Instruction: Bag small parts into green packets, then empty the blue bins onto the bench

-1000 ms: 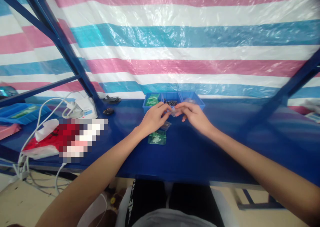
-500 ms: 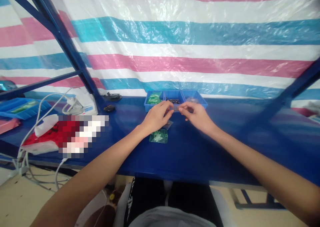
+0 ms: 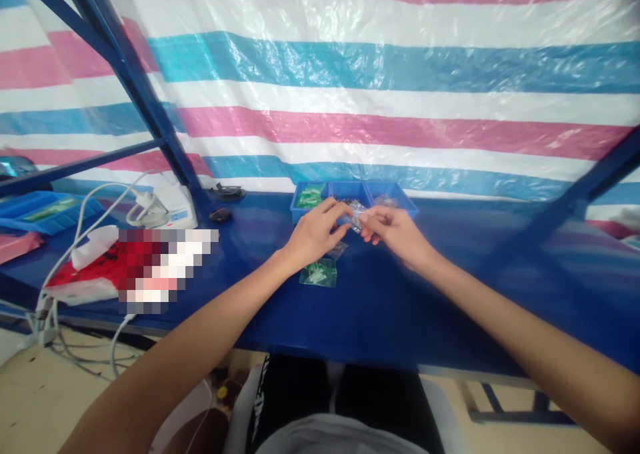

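A small clear plastic bag [image 3: 356, 214] is between my hands, just in front of the blue divided tray [image 3: 410, 211]. My right hand [image 3: 395, 233] pinches its right side between thumb and curled fingers. On the other side, my left hand [image 3: 320, 233] has thumb and forefinger bent round the bag's left edge; the exact grip is partly hidden. Beneath my left hand lies a green-tinted bag [image 3: 320, 273] with pale pieces inside, and another small clear bag [image 3: 339, 249] is just above it. Green bags [image 3: 309, 197] fill the tray's left compartment.
At left on the blue table [image 3: 430, 307] are a red and white package [image 3: 95, 267], a power strip [image 3: 175, 211] with white cables, and another blue tray [image 3: 65, 217]. A black mouse-like object [image 3: 221, 215] lies near the frame post. A striped sheet [image 3: 375, 61] hangs behind.
The clear bag now shows plainly between my fingers, raised and facing me. My right hand has turned slightly, its fingers curling beneath. The bags on the table stay put.
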{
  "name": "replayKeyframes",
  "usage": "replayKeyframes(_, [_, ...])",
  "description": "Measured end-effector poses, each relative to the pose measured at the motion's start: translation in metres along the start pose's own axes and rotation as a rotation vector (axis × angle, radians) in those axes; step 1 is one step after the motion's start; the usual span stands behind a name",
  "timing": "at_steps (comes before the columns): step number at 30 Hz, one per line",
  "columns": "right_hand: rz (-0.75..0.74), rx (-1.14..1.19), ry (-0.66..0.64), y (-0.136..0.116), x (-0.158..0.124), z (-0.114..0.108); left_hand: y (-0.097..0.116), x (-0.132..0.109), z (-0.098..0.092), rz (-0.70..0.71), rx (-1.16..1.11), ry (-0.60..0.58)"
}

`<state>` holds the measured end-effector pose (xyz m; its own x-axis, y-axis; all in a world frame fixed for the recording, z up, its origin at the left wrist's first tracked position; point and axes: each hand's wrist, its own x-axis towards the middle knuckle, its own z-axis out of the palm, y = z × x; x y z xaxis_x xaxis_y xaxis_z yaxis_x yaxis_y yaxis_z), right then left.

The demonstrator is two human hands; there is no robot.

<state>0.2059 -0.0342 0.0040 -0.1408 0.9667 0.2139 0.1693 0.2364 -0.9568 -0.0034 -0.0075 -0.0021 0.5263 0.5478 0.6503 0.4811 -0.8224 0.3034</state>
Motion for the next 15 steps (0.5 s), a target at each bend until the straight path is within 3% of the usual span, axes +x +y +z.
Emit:
replayKeyframes(4, [-0.021, -0.001, 0.032, -0.0032, 0.0000, -0.0013, -0.0008, -0.0003, 0.0006, -0.019, 0.004, 0.029])
replayKeyframes(9, [-0.053, -0.100, -0.044, -0.0029, 0.0025, -0.0041, -0.0006, 0.0016, -0.0006, -0.022, -0.016, 0.070])
replayKeyframes(15, [-0.223, -0.322, 0.016, 0.0018, 0.0054, -0.0085, 0.0005, 0.0003, 0.0003, -0.015, -0.019, 0.025])
